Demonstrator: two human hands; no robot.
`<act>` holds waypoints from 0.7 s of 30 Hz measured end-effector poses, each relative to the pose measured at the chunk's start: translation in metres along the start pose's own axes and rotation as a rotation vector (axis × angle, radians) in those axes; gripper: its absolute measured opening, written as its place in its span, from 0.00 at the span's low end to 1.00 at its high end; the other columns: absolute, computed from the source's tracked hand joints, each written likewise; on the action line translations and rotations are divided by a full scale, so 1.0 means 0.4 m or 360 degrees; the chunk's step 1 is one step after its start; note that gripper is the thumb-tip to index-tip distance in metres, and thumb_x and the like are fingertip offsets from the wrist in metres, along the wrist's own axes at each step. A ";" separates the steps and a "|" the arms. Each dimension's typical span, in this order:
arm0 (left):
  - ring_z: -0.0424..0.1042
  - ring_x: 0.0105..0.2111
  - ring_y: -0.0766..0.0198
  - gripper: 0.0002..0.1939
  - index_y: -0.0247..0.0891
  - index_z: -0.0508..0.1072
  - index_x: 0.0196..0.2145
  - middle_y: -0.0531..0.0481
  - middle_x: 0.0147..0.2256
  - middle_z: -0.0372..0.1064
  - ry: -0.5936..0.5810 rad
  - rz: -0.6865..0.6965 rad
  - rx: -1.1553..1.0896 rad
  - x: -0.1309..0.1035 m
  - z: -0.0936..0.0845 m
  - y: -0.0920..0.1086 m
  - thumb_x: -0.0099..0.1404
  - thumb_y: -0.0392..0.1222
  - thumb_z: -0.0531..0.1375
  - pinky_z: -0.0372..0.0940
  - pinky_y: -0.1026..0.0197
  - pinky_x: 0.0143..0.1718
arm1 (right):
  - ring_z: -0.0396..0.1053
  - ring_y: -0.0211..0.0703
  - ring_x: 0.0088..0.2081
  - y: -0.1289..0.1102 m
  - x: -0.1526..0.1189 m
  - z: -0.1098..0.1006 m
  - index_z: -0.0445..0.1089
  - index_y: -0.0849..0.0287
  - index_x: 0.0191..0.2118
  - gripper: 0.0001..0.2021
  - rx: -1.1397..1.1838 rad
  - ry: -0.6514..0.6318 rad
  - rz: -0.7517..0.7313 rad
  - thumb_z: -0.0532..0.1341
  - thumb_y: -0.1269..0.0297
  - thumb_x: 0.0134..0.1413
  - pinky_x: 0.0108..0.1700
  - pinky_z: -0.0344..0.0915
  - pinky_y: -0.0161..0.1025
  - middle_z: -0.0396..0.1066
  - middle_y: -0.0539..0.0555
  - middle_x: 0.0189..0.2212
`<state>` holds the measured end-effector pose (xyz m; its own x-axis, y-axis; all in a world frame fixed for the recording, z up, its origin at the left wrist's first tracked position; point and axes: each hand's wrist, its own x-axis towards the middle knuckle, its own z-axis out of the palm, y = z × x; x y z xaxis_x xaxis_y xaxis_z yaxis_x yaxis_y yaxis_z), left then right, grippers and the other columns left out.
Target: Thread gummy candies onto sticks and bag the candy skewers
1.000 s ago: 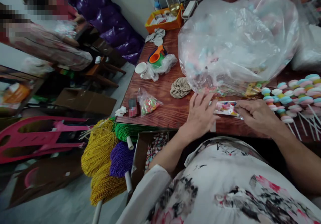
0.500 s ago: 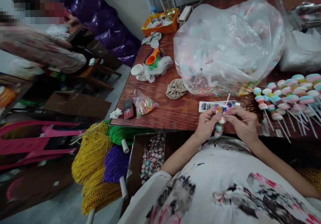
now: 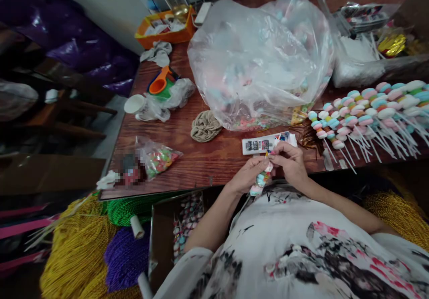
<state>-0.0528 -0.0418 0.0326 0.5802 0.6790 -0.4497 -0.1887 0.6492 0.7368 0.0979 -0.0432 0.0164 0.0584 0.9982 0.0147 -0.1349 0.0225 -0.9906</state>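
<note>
Close to my body at the table's front edge, I hold a marshmallow stick (image 3: 258,187) in a clear wrapper, its pastel pieces slanting down to the left. My left hand (image 3: 247,174) is closed round its upper part. The fingers of my right hand (image 3: 288,161) pinch the gathered top, where small bits of blue and pink show; my fingers hide most of it. Just beyond my hands lies a white printed packet (image 3: 256,145). More marshmallow sticks (image 3: 363,115) lie in a pile to the right, beside some thin brown ties (image 3: 308,138).
A big clear bag of marshmallows (image 3: 261,62) fills the table's back. To the left are a bag of small colourful pieces (image 3: 162,160), a tape dispenser (image 3: 159,83), a paper cup (image 3: 134,104) and an orange basket (image 3: 164,35). Below stand a carton (image 3: 161,245) and yellow cord (image 3: 73,245).
My view has turned right, so the table's things sit further left. My hands have drawn closer together at the wrapper's top, and the marshmallow stick is more tilted.
</note>
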 end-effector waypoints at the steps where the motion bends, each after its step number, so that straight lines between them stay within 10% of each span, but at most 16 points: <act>1: 0.63 0.19 0.73 0.21 0.32 0.71 0.31 0.51 0.24 0.68 -0.0015 -0.0051 0.0030 0.001 -0.003 0.000 0.56 0.55 0.67 0.56 0.68 0.21 | 0.61 0.37 0.25 -0.002 0.000 -0.006 0.68 0.55 0.30 0.06 -0.0049 0.0059 -0.0022 0.64 0.61 0.53 0.28 0.62 0.37 0.64 0.47 0.25; 4: 0.66 0.19 0.70 0.20 0.32 0.70 0.26 0.50 0.23 0.69 -0.0024 -0.0165 0.0065 -0.002 -0.014 0.004 0.54 0.53 0.69 0.60 0.67 0.22 | 0.68 0.46 0.42 -0.024 -0.002 -0.043 0.71 0.53 0.42 0.09 -0.0639 0.0059 -0.0597 0.62 0.65 0.54 0.43 0.66 0.45 0.71 0.54 0.41; 7: 0.71 0.21 0.66 0.20 0.32 0.71 0.24 0.48 0.23 0.71 -0.0108 -0.0220 0.0040 -0.012 -0.032 0.010 0.51 0.53 0.70 0.66 0.65 0.27 | 0.62 0.52 0.58 -0.059 -0.013 -0.090 0.71 0.47 0.50 0.15 -0.1329 -0.0580 -0.1302 0.59 0.69 0.58 0.57 0.54 0.59 0.72 0.54 0.50; 10: 0.69 0.20 0.66 0.20 0.32 0.71 0.24 0.48 0.22 0.69 -0.0471 -0.0440 0.0104 -0.024 -0.049 0.011 0.51 0.53 0.70 0.63 0.65 0.24 | 0.67 0.47 0.51 -0.082 -0.028 -0.117 0.69 0.47 0.52 0.16 -0.1629 -0.1052 -0.1548 0.54 0.71 0.63 0.56 0.52 0.61 0.76 0.51 0.44; 15: 0.63 0.18 0.69 0.24 0.35 0.67 0.24 0.51 0.21 0.66 -0.0865 -0.0613 0.0388 -0.040 -0.041 0.012 0.55 0.60 0.65 0.59 0.64 0.22 | 0.64 0.40 0.33 -0.089 -0.043 -0.123 0.71 0.54 0.38 0.11 -0.1656 -0.1295 -0.1493 0.52 0.73 0.62 0.44 0.58 0.50 0.70 0.50 0.26; 21: 0.68 0.34 0.61 0.15 0.36 0.72 0.37 0.44 0.34 0.70 -0.0199 0.0609 0.2333 -0.074 0.008 0.031 0.71 0.43 0.49 0.65 0.59 0.38 | 0.63 0.39 0.28 -0.056 -0.046 -0.104 0.66 0.59 0.25 0.12 -0.1287 -0.1154 -0.0250 0.54 0.67 0.58 0.38 0.59 0.43 0.68 0.50 0.22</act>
<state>-0.0699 -0.0549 0.0568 0.7560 0.6412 -0.1321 0.5471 -0.5081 0.6652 0.1409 -0.0644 0.0327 -0.6131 0.7891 -0.0372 0.5270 0.3735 -0.7634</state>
